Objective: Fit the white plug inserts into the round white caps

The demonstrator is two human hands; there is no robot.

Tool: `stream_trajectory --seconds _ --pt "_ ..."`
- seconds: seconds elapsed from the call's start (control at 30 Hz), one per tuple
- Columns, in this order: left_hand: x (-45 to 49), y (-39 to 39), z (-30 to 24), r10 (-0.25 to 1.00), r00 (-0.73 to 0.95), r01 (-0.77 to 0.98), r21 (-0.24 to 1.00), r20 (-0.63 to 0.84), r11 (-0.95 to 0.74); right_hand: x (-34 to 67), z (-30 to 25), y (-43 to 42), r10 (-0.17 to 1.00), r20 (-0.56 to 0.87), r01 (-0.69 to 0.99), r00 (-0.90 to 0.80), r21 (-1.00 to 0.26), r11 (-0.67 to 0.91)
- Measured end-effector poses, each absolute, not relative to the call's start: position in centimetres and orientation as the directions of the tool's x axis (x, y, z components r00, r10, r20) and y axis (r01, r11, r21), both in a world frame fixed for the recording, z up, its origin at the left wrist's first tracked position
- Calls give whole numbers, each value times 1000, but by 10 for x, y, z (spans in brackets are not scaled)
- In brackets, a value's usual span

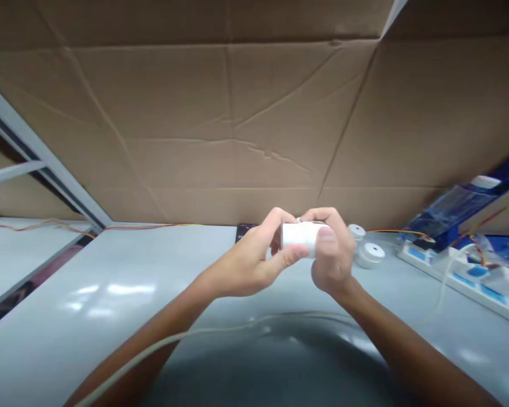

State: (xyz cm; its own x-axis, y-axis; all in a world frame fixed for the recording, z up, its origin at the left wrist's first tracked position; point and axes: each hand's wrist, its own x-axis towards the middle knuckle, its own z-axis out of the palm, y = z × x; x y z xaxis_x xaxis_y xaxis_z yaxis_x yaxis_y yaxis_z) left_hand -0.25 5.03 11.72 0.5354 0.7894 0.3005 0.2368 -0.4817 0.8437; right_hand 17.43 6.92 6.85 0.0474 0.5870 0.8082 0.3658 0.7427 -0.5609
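Note:
Both my hands meet above the middle of a pale grey table (123, 282). Between them is a small white cylinder (299, 237), lying sideways. My left hand (254, 260) pinches its left end with thumb and fingers closed round it. My right hand (333, 254) wraps its right end, with the thumb across the front. Two white round discs (369, 253), each with a dark centre hole, lie on the table just right of my right hand.
A creased cardboard wall (237, 130) stands behind the table. A white and blue power strip with wires (458, 271) lies at the right. A thin pale cable (220, 329) crosses my forearms. Metal frame bars (34, 152) slant at the left.

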Motion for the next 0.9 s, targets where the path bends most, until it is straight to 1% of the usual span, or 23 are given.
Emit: stream_trajectory --seconds 0.23,0.47,0.53,0.6,0.7,0.77,0.83,0.9 --pt "-3 45 124 787 543 367 760 294 -536 173 67 70 620 783 310 39 -600 738" --pt "1 48 117 744 541 365 688 392 -627 174 71 68 659 752 286 35 -639 714" --pt "1 49 117 743 537 374 677 399 -634 174 73 68 666 746 293 13 -640 710" --pt "-1 48 120 757 537 394 684 372 -615 174 76 68 665 747 306 -20 -628 715" --pt "-5 47 126 784 547 429 706 292 -563 175 78 66 639 767 355 -66 -580 733" --pt "-6 46 129 796 558 450 721 232 -526 175 79 65 593 801 390 -82 -522 759" --pt "-4 46 127 780 595 442 731 195 -520 175 80 63 511 852 424 -112 -424 800" --pt "2 47 121 748 630 383 754 208 -533 173 80 62 406 899 443 -163 -301 845"
